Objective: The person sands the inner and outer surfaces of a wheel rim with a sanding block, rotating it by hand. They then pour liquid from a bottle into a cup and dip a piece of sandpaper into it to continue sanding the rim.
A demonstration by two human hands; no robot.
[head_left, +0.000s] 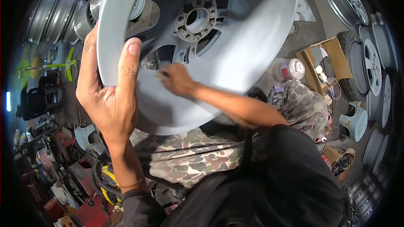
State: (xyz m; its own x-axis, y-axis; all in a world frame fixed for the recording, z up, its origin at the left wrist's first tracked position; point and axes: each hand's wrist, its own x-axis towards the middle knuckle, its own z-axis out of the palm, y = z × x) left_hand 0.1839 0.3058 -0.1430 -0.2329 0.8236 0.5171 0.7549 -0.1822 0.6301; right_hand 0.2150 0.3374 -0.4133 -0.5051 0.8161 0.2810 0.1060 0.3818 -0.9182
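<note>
A large grey alloy wheel rim is tilted up before me, its hollow barrel side towards my head. My left hand grips its left edge, thumb on the inner face and fingers wrapped round the outside. Inside the barrel, my right hand is closed near the base of the spokes, below the bolt-hole hub. Something small and pale may be between its fingertips, but blur and the curled fingers hide what it is.
Several wheels line the right side, and others stand at upper left. A tin can, a cardboard box and a pale blue stool are to my right. Cluttered tools and a black hose lie at lower left.
</note>
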